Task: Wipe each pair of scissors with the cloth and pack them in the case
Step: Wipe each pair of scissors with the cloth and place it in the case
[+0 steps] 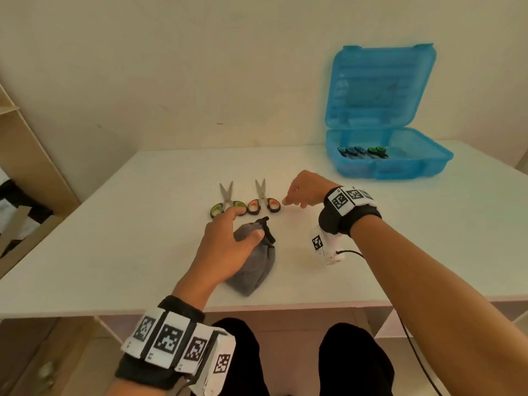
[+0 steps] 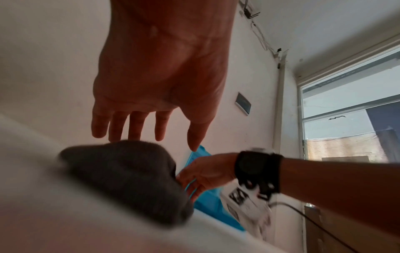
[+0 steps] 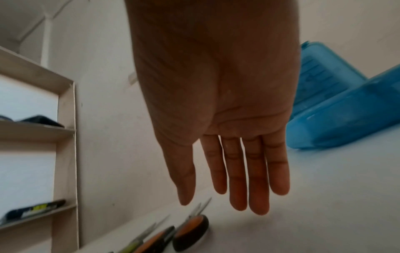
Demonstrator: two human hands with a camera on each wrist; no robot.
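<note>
At the centre of the head view, two pairs of scissors lay side by side on the white table, blades pointing up the frame: the green-handled scissors (image 1: 227, 202) on the left, the orange-handled scissors (image 1: 264, 202) on the right. Just below them sat a bunched grey cloth (image 1: 257, 264). At upper right stood the blue plastic case (image 1: 383, 164), lid upright, with dark-handled scissors (image 1: 363, 152) inside.

cloth (image 1: 258, 264): partly under left hand (image 1: 225, 250) | case (image 1: 385, 161) scissors: too small
</note>
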